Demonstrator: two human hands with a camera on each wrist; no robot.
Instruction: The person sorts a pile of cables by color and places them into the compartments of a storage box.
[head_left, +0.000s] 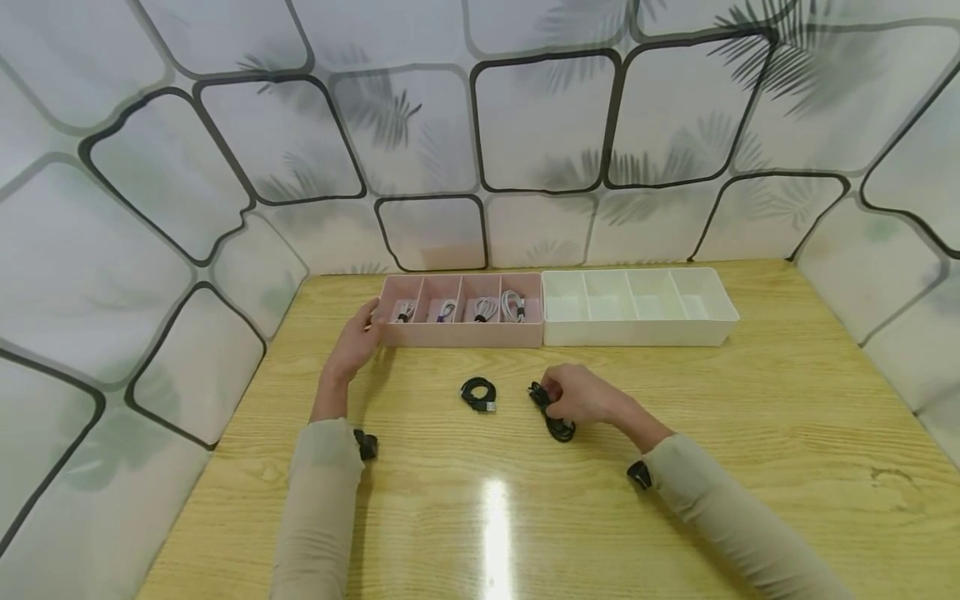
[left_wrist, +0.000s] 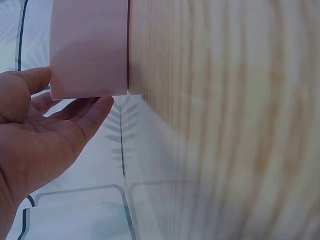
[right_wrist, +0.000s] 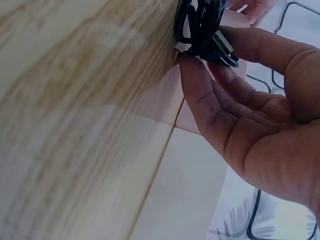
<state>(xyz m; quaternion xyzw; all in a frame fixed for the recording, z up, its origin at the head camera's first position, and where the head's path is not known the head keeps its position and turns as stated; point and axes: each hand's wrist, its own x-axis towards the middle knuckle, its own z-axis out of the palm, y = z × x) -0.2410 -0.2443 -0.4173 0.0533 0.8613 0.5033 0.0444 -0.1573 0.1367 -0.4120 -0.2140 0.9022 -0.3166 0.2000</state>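
My left hand (head_left: 356, 343) holds the left end of a pink divided box (head_left: 461, 335); in the left wrist view the thumb is at its upper edge and the fingers lie against its end. My right hand (head_left: 588, 395) pinches a coiled black cable (head_left: 558, 427) between thumb and fingers, low over the table; a plug end (right_wrist: 222, 47) shows between the fingertips. To its left another coiled black USB cable (head_left: 478, 394) lies on the table. Each compartment of the pink box has a coiled light cable, such as the white one (head_left: 513, 307) at its right end.
A white divided box (head_left: 630, 335) stands against the pink box's right end, with nothing visible in its compartments. Both stand near the back of the wooden table (head_left: 427, 500). Patterned fabric (head_left: 540, 125) hangs behind and at both sides.
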